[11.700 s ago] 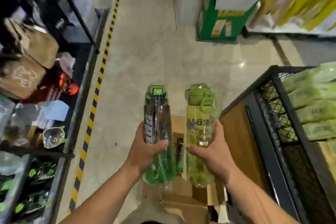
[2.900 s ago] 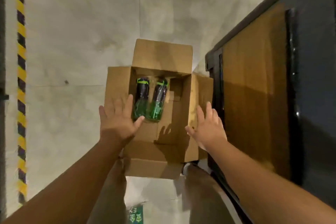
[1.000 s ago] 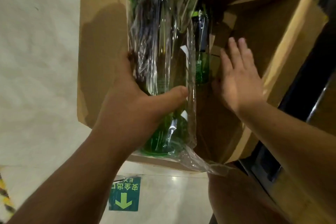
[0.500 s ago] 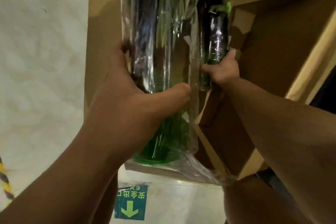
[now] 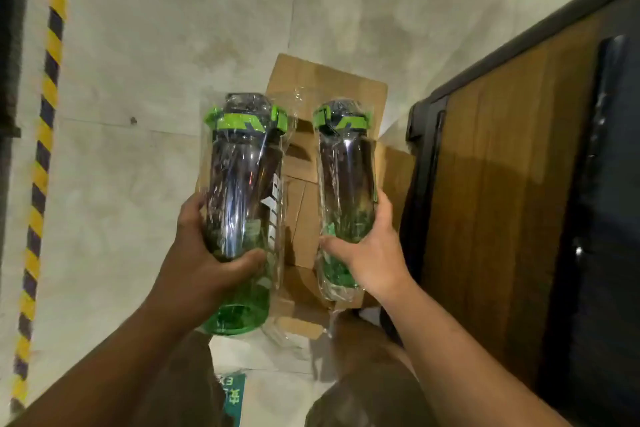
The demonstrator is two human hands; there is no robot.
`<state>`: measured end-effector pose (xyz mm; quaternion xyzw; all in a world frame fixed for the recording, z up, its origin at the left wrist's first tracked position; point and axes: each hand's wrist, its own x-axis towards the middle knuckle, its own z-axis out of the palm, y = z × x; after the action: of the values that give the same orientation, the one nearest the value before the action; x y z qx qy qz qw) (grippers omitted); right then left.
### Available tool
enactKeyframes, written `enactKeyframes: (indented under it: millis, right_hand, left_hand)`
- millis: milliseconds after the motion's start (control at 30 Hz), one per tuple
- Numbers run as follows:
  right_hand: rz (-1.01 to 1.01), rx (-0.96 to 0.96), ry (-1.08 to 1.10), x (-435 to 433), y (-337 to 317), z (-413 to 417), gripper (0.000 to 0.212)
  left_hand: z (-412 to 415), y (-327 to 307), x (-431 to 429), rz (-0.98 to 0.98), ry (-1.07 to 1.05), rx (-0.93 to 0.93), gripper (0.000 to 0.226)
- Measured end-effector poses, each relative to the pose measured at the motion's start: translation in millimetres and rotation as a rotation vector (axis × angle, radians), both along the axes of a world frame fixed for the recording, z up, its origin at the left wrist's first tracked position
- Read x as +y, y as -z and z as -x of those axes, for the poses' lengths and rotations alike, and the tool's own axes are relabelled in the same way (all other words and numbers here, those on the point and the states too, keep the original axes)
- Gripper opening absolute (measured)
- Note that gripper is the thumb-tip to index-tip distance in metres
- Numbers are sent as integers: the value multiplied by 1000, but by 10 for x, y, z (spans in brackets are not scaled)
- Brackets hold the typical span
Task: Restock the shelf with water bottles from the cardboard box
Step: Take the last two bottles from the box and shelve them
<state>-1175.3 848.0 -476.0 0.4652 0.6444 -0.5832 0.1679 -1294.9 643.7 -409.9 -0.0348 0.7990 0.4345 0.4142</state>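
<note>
Two dark water bottles with green lids and green bases, each wrapped in clear plastic, are held upright above the cardboard box (image 5: 325, 87). My left hand (image 5: 204, 260) grips the left bottle (image 5: 242, 184) around its lower half. My right hand (image 5: 370, 250) grips the right bottle (image 5: 346, 177) near its base. The open box stands on the floor behind and below both bottles; its inside is mostly hidden by them.
A black-framed unit with a wood panel (image 5: 502, 184) stands close on the right. A yellow and black hazard stripe (image 5: 43, 149) runs along the floor at the left, next to a dark shelf edge. A green floor sign (image 5: 232, 399) lies by my feet.
Both bottles have been lifted out of the box and raised upright. My right hand, which was reaching into the box half a second ago, now holds the second bottle clear of it.
</note>
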Motion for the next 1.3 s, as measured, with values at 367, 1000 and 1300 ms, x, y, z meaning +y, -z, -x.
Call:
enactKeyframes:
  millis: [367, 1000, 1300]
  right_hand:
    - [-307, 433, -263, 318, -3252, 160, 113]
    - [-95, 839, -663, -3713, -4927, 500, 97]
    - [121, 877, -957, -5297, -5108, 560, 98]
  left_hand:
    - [-591, -2893, -18, -195, -388, 308, 74]
    - [-1352, -4214, -4379, -137, -812, 707, 109]
    - [-1923, -4347, -6041, -64, -1047, 774, 125]
